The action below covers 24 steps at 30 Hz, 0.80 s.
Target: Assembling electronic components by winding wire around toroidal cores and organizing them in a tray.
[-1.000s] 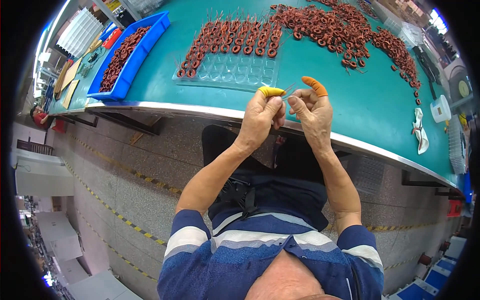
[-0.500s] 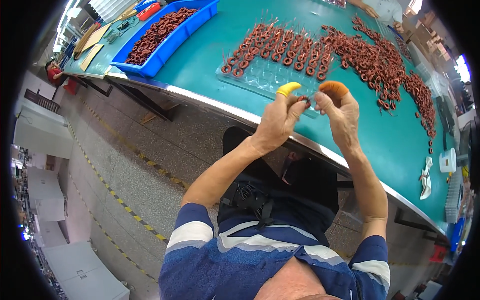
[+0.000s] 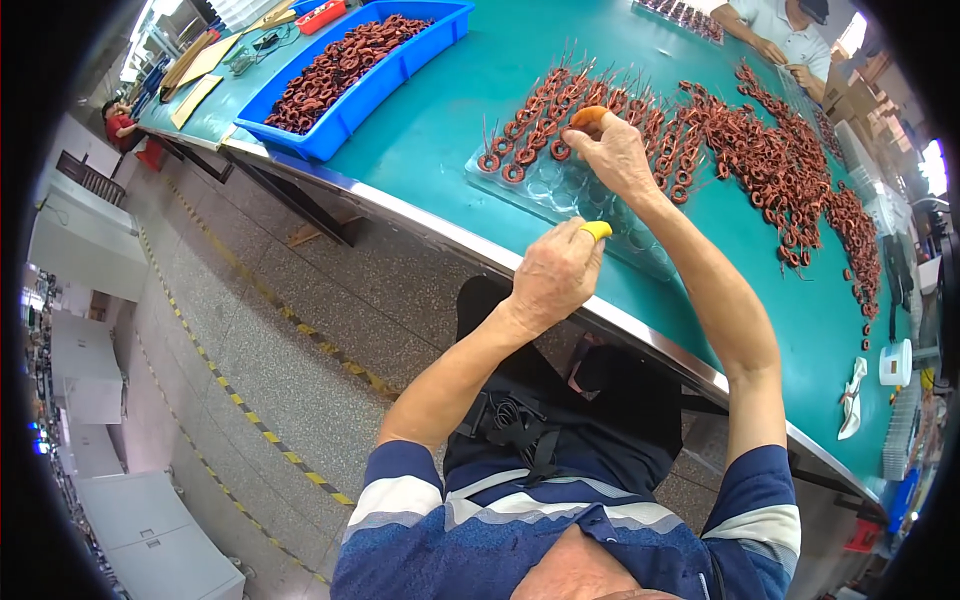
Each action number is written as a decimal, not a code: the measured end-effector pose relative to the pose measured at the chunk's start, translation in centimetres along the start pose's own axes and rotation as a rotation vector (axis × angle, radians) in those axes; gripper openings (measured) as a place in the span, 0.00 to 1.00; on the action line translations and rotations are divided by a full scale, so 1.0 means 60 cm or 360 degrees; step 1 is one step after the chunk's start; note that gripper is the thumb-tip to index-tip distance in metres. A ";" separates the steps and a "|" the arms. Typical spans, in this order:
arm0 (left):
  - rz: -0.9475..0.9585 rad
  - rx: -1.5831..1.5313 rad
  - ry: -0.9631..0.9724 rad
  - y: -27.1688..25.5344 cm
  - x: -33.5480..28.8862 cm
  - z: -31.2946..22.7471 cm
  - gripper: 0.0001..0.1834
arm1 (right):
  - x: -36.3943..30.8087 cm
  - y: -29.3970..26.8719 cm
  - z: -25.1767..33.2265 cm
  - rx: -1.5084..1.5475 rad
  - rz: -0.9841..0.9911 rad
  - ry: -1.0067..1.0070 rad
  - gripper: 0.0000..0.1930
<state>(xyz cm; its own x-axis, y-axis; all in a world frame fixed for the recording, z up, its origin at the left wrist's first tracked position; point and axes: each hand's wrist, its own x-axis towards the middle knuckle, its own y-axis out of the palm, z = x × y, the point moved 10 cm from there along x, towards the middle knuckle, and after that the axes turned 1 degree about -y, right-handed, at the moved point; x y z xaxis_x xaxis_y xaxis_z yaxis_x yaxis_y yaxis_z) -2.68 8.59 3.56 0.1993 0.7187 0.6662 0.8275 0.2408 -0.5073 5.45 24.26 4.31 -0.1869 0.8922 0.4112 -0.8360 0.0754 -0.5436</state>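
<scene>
A clear plastic tray [image 3: 530,197] with round pockets lies near the table edge, with rows of red-brown ring coils [image 3: 527,155] standing in it, their thin wire leads pointing up. My right hand [image 3: 612,152], an orange cover on one finger, reaches over these rows; its thumb and finger are pinched at a ring coil [image 3: 560,149]. Close to the table's front edge, my left hand [image 3: 556,275] is closed, with a yellow cover on a fingertip. Its curled fingers hide whatever they may hold.
A large heap of ring coils [image 3: 775,150] spreads to the right. At the far left stands a blue bin [image 3: 335,137] full of coils. A white tub [image 3: 895,363] and a white cloth [image 3: 852,400] lie far right. Another person's hand [image 3: 768,50] is across the table.
My right hand has moved away from my left, forward and left over the tray's rows. My left hand has drawn back slightly toward me. The view has shifted a little.
</scene>
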 end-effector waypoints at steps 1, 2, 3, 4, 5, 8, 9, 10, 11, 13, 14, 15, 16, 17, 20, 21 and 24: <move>0.0014 -0.0022 -0.0017 0.001 0.002 0.000 0.07 | 0.002 -0.001 -0.006 -0.0003 -0.0004 0.0003 0.16; 0.0015 -0.0024 -0.0017 0.003 0.001 0.000 0.07 | 0.003 -0.005 -0.003 -0.0080 -0.0032 0.0005 0.17; 0.0001 -0.0036 -0.0012 0.004 0.002 -0.001 0.07 | 0.002 -0.014 -0.002 -0.0162 -0.0066 0.0011 0.18; -0.0009 -0.0056 -0.0001 0.009 0.004 -0.004 0.07 | 0.002 -0.023 -0.012 -0.0293 -0.0014 0.0107 0.21; -0.0004 -0.0081 -0.0012 0.013 0.004 -0.005 0.06 | -0.003 -0.041 -0.018 -0.0428 0.0025 0.0215 0.23; 0.0037 -0.0187 -0.0042 0.006 0.005 0.002 0.06 | -0.034 -0.089 0.027 -0.0292 -0.0218 -0.0051 0.22; -0.0023 -0.0132 -0.0013 -0.013 0.001 0.005 0.07 | -0.048 -0.086 0.036 -0.0256 -0.0143 0.0047 0.19; -0.0004 -0.0139 -0.0049 -0.010 0.001 0.007 0.08 | -0.068 -0.101 0.018 -0.0132 -0.0167 0.0048 0.17; -0.0004 -0.0120 -0.0062 -0.013 -0.002 0.010 0.08 | -0.092 -0.125 0.019 -0.0214 -0.0217 -0.0049 0.16; -0.0036 -0.0148 -0.0077 -0.012 0.001 0.005 0.07 | -0.142 -0.173 0.025 -0.0427 -0.0292 -0.0240 0.15; -0.0041 -0.0157 -0.0092 -0.006 0.002 0.004 0.07 | -0.166 -0.209 0.009 -0.0646 -0.0324 -0.0266 0.16; -0.0032 -0.0163 -0.0081 -0.004 0.004 0.001 0.07 | -0.186 -0.240 -0.004 -0.0838 -0.0346 -0.0295 0.16; -0.0024 -0.0129 -0.0080 -0.002 0.005 -0.002 0.07 | -0.204 -0.282 -0.016 -0.0980 -0.0394 -0.0244 0.15; -0.0018 -0.0092 -0.0076 0.000 0.007 -0.005 0.07 | -0.224 -0.329 -0.031 -0.1141 -0.0490 -0.0215 0.15; 0.0003 -0.0099 -0.0085 0.006 0.009 -0.009 0.07 | -0.280 -0.436 -0.071 -0.1685 -0.0664 -0.0183 0.15; 0.0004 -0.0103 -0.0097 0.009 0.008 -0.008 0.07 | -0.292 -0.457 -0.113 -0.1684 -0.0525 0.0088 0.15; -0.0016 -0.0070 -0.0089 0.006 0.006 -0.006 0.07 | -0.323 -0.473 -0.163 -0.1680 -0.0359 0.0353 0.14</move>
<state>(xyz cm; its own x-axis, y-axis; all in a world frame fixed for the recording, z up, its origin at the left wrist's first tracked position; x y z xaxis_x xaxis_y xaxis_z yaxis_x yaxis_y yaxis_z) -2.13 8.67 3.83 0.1620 0.7519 0.6391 0.8520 0.2202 -0.4750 37.85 9.18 4.61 0.0994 0.8624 0.4965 0.0418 0.4949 -0.8680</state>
